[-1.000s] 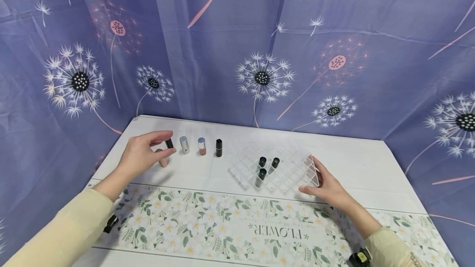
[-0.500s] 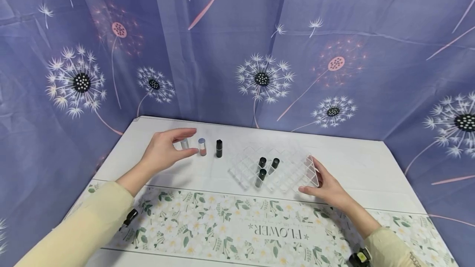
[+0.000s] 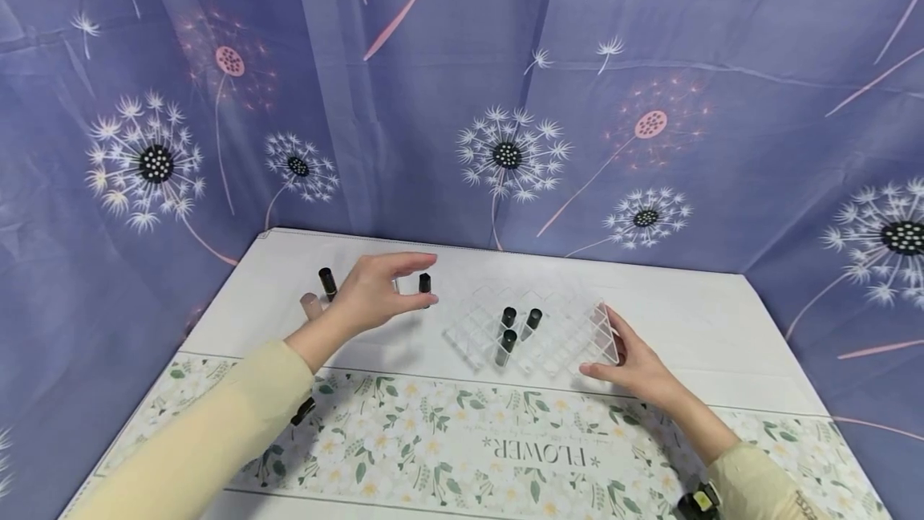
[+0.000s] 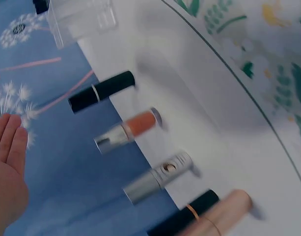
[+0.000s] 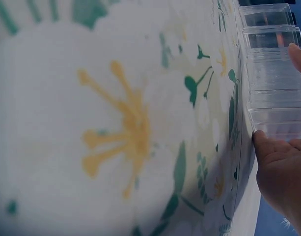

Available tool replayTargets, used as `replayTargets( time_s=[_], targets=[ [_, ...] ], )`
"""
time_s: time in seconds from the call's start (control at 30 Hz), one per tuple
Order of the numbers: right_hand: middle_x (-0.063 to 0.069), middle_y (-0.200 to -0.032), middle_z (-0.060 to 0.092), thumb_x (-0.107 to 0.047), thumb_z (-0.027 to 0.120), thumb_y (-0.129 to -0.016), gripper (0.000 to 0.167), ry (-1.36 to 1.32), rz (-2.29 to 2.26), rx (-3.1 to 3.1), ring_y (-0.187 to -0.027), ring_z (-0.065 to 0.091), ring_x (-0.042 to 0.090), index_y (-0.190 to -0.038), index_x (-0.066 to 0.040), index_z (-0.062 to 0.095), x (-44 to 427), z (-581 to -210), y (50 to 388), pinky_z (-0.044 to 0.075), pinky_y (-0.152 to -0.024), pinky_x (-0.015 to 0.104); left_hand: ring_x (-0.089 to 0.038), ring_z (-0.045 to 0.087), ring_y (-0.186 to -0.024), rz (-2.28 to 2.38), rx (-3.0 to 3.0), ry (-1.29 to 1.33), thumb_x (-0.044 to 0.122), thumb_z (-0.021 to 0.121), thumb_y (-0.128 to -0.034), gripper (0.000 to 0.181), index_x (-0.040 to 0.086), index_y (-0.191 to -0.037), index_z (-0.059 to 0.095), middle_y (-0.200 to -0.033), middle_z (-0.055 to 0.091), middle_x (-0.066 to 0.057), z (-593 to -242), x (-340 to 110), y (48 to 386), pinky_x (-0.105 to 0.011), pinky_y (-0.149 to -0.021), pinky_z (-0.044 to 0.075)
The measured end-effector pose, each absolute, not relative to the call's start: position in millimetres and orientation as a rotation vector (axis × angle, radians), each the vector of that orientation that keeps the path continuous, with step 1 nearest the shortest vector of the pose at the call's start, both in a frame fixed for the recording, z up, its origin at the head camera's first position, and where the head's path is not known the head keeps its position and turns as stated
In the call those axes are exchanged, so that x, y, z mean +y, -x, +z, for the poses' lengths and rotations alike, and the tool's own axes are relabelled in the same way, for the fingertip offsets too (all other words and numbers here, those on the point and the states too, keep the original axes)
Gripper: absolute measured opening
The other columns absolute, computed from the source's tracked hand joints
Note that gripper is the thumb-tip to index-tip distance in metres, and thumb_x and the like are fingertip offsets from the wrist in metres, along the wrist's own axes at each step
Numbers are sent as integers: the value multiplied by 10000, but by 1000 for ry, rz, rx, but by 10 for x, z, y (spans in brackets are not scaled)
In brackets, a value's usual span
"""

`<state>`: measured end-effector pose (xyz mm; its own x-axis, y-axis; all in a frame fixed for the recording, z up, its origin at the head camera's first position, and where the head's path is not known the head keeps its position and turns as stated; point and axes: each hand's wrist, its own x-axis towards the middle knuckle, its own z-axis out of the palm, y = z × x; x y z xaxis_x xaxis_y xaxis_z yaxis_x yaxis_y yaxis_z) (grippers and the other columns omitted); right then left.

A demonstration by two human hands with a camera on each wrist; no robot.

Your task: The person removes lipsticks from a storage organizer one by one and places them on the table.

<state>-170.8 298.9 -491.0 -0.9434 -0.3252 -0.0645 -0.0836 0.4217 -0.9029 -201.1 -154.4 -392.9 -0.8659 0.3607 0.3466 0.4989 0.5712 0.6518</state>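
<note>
Two pale yellow sleeves [image 3: 209, 424] reach in over a floral strip [image 3: 390, 456] at the near part of a white surface [image 3: 693, 327]; the strip's word FLOWER reads upside down. On the right, the right hand [image 3: 635, 359] grips the end of a clear lattice lipstick holder [image 3: 566, 350], thumb at the near corner, fingers round the end wall. Three black-capped lipsticks [image 3: 506, 347] stand in its cells, one in front and two behind.

Farther left, five lipsticks stand outside the holder, so three of the eight in view are housed and five are not. The left hand [image 3: 371, 289] hovers there, fingers spread, holding nothing; in the head view a black lipstick with a pale band [image 3: 424, 284], nearest the holder, shows in the gap between thumb and fingers. Next come a coral lipstick [image 4: 140, 124], a silver lipstick [image 4: 160, 178], a black lipstick with a gold band [image 3: 327, 283] and a beige-pink lipstick [image 3: 311, 306].

Blurred print fills most of the right wrist view. The holder is so transparent that its outline and exact cells are hard to trace. In the head view the left hand largely hides the coral and silver lipsticks; the left wrist view shows them, slightly blurred, with that hand cut off at the edge, apart from every lipstick.
</note>
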Motion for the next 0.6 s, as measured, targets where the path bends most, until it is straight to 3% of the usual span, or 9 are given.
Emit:
replayTargets(
  time_s=[0.6],
  targets=[
    [355, -1630, 373, -127, 834, -945, 1141, 357, -1550, 2439, -1397, 500, 540, -1728, -95, 5, 2981, -4915, 1699, 609, -903, 253, -289, 711, -1250, -1177, -2727, 831, 297, 907, -884, 592, 163, -1425, 708, -1383, 725, -20, -4004, -1092, 2184, -445, -1090, 561]
  ],
)
